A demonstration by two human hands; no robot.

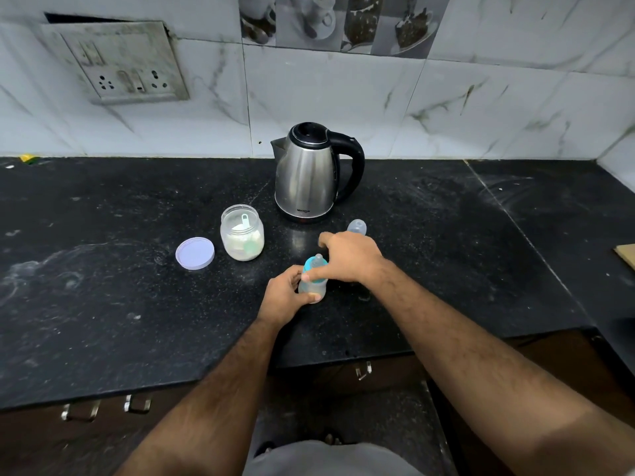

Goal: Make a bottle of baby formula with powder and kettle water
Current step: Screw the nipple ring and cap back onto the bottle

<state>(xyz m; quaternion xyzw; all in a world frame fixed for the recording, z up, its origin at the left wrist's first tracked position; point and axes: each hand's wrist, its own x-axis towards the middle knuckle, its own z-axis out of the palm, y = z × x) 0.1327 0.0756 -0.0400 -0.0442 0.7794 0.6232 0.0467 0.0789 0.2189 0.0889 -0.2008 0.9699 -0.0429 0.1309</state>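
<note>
A small clear baby bottle (313,287) with a blue collar and teat (315,264) stands on the black counter (137,286). My left hand (283,297) grips the bottle's body from the left. My right hand (348,257) holds the blue collar from the right, thumb on its front. The steel kettle (305,176) with a black handle stands behind, lid closed. An open jar of white powder (242,232) with a scoop inside sits left of the kettle. Its lilac lid (195,253) lies flat beside it. A clear bottle cap (357,227) lies behind my right hand.
A tiled wall with a socket plate (120,63) rises behind the counter. The counter's front edge steps back near my body, with drawer handles (137,403) below. A brown board's corner (625,255) shows at the far right.
</note>
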